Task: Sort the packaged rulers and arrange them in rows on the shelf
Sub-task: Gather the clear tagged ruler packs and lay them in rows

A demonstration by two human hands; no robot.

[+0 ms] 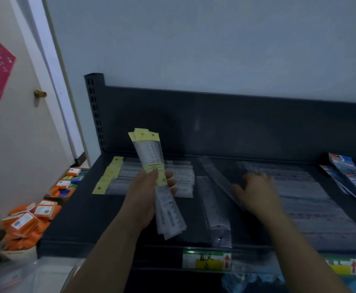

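- Head view, left hand: its grip is closed round the middle of a bundle of yellow-headed rulers, thumb on the near face and fingertips wrapping the far edge. Judged a mid-length hold chosen to keep the loose packets squared together.
- Bundle orientation: long axis close to upright, leaning slightly left. The yellow header ends point up and toward the shelf's back panel, the clear ends down toward the person. It is held above the shelf, not resting on it.
- Laid row: matching packets already lie on the shelf beneath the bundle, long axes left to right, headers to the left and stepped front to back (likely the bundle's destination).
- Right hand: its grip is open, fingers spread and resting on the clear-packed rulers, thumb beside a diagonal ruler whose far end points back-left. Judged to be steadying or selecting.
- Loose ruler: lies between the hands, long axis front to back, hang-hole end at the shelf's front edge.
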